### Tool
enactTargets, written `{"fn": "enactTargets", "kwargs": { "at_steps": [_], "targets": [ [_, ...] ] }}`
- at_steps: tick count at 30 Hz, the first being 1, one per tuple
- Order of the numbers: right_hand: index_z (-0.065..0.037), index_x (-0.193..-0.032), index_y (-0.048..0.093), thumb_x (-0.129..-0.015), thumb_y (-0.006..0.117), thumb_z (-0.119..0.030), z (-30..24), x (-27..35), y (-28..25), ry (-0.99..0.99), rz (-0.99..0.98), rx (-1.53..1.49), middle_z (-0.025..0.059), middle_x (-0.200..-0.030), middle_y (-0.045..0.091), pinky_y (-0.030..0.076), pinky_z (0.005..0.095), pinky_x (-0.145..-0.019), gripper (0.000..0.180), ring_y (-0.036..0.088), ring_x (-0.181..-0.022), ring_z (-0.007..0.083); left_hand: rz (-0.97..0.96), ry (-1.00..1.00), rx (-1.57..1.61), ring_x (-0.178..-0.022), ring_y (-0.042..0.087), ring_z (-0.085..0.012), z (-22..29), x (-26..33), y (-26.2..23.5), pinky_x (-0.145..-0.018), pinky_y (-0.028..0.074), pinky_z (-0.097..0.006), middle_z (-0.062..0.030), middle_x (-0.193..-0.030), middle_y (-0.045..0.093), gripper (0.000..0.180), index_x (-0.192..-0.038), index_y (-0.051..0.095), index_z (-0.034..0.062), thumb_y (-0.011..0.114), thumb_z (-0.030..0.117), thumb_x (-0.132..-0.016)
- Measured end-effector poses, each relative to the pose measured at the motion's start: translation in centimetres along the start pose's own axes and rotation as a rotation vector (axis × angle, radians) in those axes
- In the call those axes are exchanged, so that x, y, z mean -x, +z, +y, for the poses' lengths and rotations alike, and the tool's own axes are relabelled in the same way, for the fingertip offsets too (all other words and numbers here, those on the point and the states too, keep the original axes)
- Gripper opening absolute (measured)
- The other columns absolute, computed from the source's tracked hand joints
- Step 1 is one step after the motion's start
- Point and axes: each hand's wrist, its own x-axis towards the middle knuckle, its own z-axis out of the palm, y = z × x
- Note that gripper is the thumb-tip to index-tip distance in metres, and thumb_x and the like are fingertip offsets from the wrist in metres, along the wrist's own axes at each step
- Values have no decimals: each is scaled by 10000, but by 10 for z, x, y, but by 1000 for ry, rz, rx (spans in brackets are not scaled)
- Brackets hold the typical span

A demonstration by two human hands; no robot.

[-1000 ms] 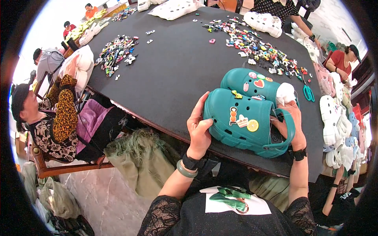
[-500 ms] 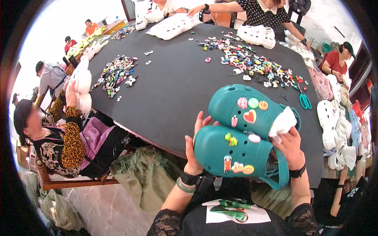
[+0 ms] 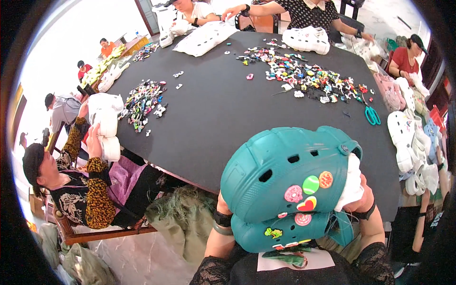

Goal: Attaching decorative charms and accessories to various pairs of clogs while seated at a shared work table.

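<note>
Two teal clogs were held up close under the camera, stacked one over the other. The upper clog (image 3: 285,173) filled the middle of the view, with four round or heart-shaped charms on its top: pink, green, orange and a red-and-yellow heart. White paper stuffing (image 3: 350,183) bulged from its opening. The lower clog (image 3: 280,232) peeked out beneath it, showing a green charm and a pink round one, plus others at its edge too hidden to count.

The left hand (image 3: 222,205) sat behind the clogs' left side; only the wrist, with a dark band and a grey bangle, showed, so whether its fingers were spread or curled could not be told. The right hand (image 3: 365,199) pressed against the paper stuffing at the upper clog's opening, its fingers hidden, a dark band on the wrist.

Beyond the clogs lay a large black table (image 3: 223,118). On it were two main scatters of small coloured charms: a long one (image 3: 308,78) toward the far right and a smaller heap (image 3: 142,99) at the left. One pair of teal-handled scissors (image 3: 372,115) lay near the right edge. A white clog (image 3: 308,40) stood at the far side, and more white clogs (image 3: 411,142) were piled along the right rim. A seated person in a patterned top (image 3: 90,190) at the left held white clogs (image 3: 105,126).
</note>
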Motion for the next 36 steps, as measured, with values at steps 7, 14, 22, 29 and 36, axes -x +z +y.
{"fn": "enactTargets", "kwargs": {
  "at_steps": [7, 14, 22, 29, 36],
  "targets": [
    [-102, -1118, 645, -745, 653, -229, -2, -7, 0, -114, -71, 209, 68, -1147, 642, 308, 429, -1043, 395, 574, -1120, 280, 60, -33, 12, -1195, 483, -293, 7, -9, 4, -991, 414, -447, -157, -1341, 457, 633, -1398, 327, 55, 597, 166, -836],
    [-82, -1001, 638, -746, 658, -290, 4, -33, 12, 185, -91, -110, 90, -987, 651, 451, 454, -880, 330, 602, -981, 322, 98, -65, 52, -1181, 493, -298, 7, -23, 21, -974, 430, -451, -157, -1340, 458, 538, -1394, 336, 62, 516, 226, -914],
    [-29, -1165, 537, -821, 655, -72, 27, -6, 20, 916, 107, -1071, 72, -898, 653, 481, 298, -781, 366, 633, -838, 230, 279, -243, 451, -1170, 502, -260, 17, -71, 80, -993, 419, -439, -110, -1324, 480, 499, -1376, 370, 62, 304, 377, -994],
    [-47, -1248, 462, -872, 585, -157, 45, 17, 20, 876, 154, -373, 78, -1079, 573, 443, 333, -873, 411, 578, -971, 235, 360, -210, -122, -1019, 579, -199, -30, -48, 81, -840, 471, -340, -92, -1071, 604, 382, -1215, 526, 0, 423, 292, -991],
    [-66, -1345, 375, -931, 503, -257, 59, 39, 25, 778, 126, 373, 86, -1290, 480, 398, 374, -979, 473, 515, -1128, 241, 276, -198, -271, -927, 593, -150, -29, -48, 85, -796, 476, -290, -75, -977, 607, 330, -1167, 555, -42, 433, 212, -995]
  ]
}}
